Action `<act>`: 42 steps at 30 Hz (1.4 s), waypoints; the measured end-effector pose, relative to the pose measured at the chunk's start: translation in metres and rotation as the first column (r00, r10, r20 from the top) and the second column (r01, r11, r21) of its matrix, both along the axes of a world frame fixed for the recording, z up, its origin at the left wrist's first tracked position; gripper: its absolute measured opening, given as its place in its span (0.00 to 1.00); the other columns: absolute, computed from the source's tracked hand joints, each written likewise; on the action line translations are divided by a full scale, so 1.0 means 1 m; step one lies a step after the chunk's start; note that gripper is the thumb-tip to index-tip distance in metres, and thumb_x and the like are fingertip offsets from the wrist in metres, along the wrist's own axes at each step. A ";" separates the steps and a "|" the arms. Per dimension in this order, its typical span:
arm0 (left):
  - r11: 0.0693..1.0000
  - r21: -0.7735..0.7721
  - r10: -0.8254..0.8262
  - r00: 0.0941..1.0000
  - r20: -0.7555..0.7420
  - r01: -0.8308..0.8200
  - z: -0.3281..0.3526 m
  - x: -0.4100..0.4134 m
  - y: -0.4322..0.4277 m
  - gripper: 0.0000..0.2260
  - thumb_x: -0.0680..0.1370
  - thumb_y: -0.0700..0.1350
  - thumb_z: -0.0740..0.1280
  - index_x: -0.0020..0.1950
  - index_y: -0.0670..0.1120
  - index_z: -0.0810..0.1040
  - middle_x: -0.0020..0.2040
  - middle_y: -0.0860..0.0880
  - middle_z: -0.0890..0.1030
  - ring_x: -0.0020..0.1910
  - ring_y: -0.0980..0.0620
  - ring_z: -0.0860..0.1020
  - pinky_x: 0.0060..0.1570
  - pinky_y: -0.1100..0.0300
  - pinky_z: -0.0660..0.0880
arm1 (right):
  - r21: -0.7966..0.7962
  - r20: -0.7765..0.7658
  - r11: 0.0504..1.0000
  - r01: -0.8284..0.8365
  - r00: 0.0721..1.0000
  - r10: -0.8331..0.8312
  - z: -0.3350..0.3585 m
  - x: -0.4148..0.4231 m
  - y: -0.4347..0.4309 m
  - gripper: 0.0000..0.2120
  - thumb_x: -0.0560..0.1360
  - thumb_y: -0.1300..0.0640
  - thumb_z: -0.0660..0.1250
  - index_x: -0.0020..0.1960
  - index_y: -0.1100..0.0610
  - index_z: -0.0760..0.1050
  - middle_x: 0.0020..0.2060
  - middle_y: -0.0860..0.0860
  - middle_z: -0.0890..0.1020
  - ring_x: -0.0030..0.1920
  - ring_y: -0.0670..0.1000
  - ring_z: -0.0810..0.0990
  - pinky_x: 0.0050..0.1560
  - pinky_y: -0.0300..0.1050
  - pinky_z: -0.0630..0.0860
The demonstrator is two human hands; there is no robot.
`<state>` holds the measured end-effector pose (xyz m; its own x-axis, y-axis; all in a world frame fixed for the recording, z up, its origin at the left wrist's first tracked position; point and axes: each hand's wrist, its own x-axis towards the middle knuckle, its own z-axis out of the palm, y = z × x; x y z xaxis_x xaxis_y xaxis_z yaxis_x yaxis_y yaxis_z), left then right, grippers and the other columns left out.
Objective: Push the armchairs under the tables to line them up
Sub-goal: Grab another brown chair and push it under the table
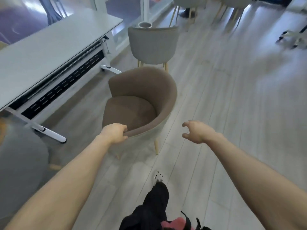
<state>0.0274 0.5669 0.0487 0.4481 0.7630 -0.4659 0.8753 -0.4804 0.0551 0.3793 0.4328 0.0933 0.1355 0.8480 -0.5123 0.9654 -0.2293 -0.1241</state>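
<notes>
Brown armchair (142, 87) in left grip (115, 132)

Left hand (114, 132) clamped on armchair (141, 100) — right hand (197, 132) free, half-curled

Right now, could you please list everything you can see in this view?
brown armchair: one, brown, mid-floor beside the table, not under it
grey armchair: one, grey, just beyond the brown one
table: one, white, left
white cylinder: one, behind the grey armchair's back
far chairs: at least two, pale grey, top edge, cropped
floor: pale wood planks
left hand: one, grips the brown armchair's back rim
right hand: one, open, in air right of that chair
leg: one, black trousers, bottom edge
</notes>
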 end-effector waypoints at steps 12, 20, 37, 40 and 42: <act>0.937 -0.061 0.346 0.937 0.054 -0.343 -0.013 0.063 0.125 0.21 0.81 0.59 0.69 0.72 0.55 0.78 0.70 0.49 0.81 0.67 0.44 0.80 0.61 0.50 0.79 | -0.014 0.014 0.929 -0.370 0.929 0.370 0.000 0.067 0.248 0.20 0.80 0.44 0.68 0.64 0.57 0.78 0.59 0.56 0.80 0.61 0.61 0.81 0.59 0.52 0.77; 0.731 -0.044 0.682 0.731 -0.002 -0.681 -0.044 0.082 0.156 0.19 0.82 0.60 0.69 0.71 0.55 0.78 0.69 0.49 0.82 0.66 0.43 0.81 0.59 0.51 0.79 | 0.007 0.014 0.719 -0.695 0.719 0.694 -0.021 0.073 0.411 0.24 0.81 0.46 0.70 0.71 0.58 0.77 0.67 0.58 0.80 0.69 0.60 0.78 0.68 0.51 0.73; 0.185 -0.255 0.980 0.196 -0.021 -0.949 -0.078 0.368 0.101 0.57 0.58 0.90 0.60 0.79 0.58 0.70 0.72 0.52 0.77 0.76 0.47 0.71 0.80 0.43 0.58 | -0.041 -0.033 -0.105 -0.994 -0.103 0.994 -0.127 0.151 0.554 0.61 0.62 0.17 0.69 0.85 0.50 0.61 0.85 0.49 0.61 0.87 0.50 0.48 0.84 0.68 0.39; 0.221 -0.134 0.972 0.230 -0.055 -0.966 -0.105 0.386 0.099 0.54 0.56 0.81 0.73 0.78 0.60 0.68 0.68 0.53 0.76 0.75 0.47 0.71 0.82 0.39 0.52 | 0.027 0.081 -0.185 -0.982 -0.182 0.980 -0.145 0.137 0.554 0.54 0.61 0.24 0.77 0.78 0.53 0.72 0.76 0.53 0.74 0.83 0.56 0.62 0.85 0.66 0.45; 0.176 -0.016 0.984 0.177 -0.019 -0.984 -0.121 0.389 0.099 0.46 0.59 0.72 0.79 0.75 0.61 0.72 0.64 0.54 0.79 0.70 0.47 0.75 0.81 0.41 0.55 | 0.085 0.104 -0.225 -0.971 -0.216 0.971 -0.155 0.129 0.556 0.50 0.55 0.23 0.77 0.68 0.54 0.79 0.65 0.54 0.82 0.73 0.58 0.75 0.83 0.58 0.56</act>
<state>0.4161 0.6657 -0.0719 -0.6659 0.5653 -0.4868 0.6268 0.7778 0.0459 0.5081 0.9891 -0.0621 -0.9066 -0.0169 -0.4218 0.0007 0.9991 -0.0416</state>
